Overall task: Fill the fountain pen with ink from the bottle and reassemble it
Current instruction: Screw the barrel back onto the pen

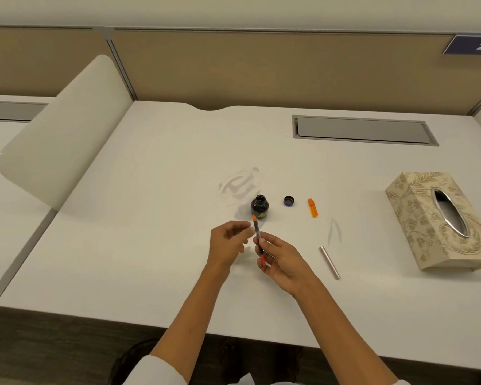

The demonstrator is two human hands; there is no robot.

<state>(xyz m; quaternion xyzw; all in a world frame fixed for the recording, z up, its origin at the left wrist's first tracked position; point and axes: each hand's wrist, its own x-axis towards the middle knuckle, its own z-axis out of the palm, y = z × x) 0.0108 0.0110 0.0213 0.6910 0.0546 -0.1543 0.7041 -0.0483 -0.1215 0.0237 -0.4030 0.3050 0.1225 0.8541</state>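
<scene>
- The right hand (pixel 279 261) pinches the pen section with its converter (pixel 259 240), holding it tilted above the bench (pixel 150 245), its far orange tip near the open ink bottle (pixel 260 206).
- The left hand (pixel 228 241) sits just beside the upper part of the converter with fingers loosely curled; whether its fingertips actually touch the pen cannot be told, and it seems to hold nothing.
- The bottle cap (pixel 288 201) lies just right of the bottle, the orange pen cap (pixel 312 208) further right, and the silver barrel (pixel 329 262) lies near the right hand.
- A tissue box (pixel 442 218) stands well to the right.
- The step in hand appears to be working the converter at the bottle, either before or after drawing ink; which end is the nib is too small to tell.
- To do it well, the person would likely keep the nib end fully under the ink, turn the converter knob slowly, and steady the bottle so it does not tip.
- A tissue to wipe the nib before screwing on the barrel would keep ink off the bench.
</scene>
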